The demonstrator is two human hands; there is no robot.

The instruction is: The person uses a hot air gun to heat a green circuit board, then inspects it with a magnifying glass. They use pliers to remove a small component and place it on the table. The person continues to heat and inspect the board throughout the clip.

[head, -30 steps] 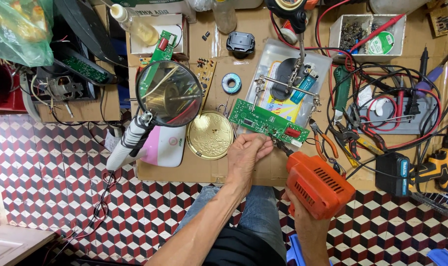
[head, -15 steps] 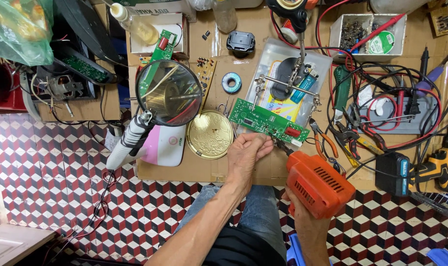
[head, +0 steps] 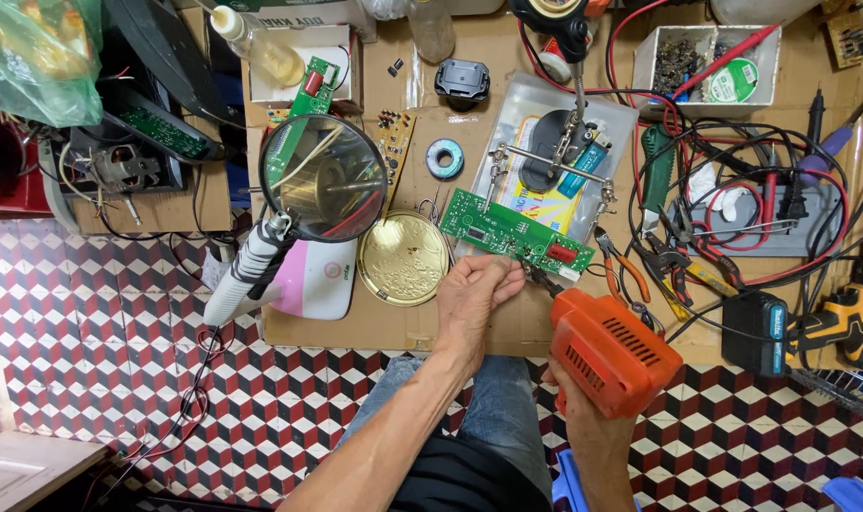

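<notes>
My left hand [head: 476, 296] rests on the workbench, its fingers pinching the near edge of a long green circuit board [head: 515, 232]. My right hand [head: 583, 417] grips an orange soldering gun [head: 614, 349]; most of the hand is hidden under the gun's body. The gun's dark tip [head: 536, 275] points at the board's near edge, right beside my left fingertips. A helping-hands stand with clips [head: 555, 156] sits just behind the board on a clear plastic sleeve.
A round magnifier on a white handle [head: 322, 177] stands left of the board, a gold round lid [head: 405, 258] beside it. A solder spool [head: 444, 158], pliers [head: 626, 265], tangled red and black cables [head: 735, 190], a cordless drill [head: 853, 318] and a parts box [head: 706, 62] crowd the bench.
</notes>
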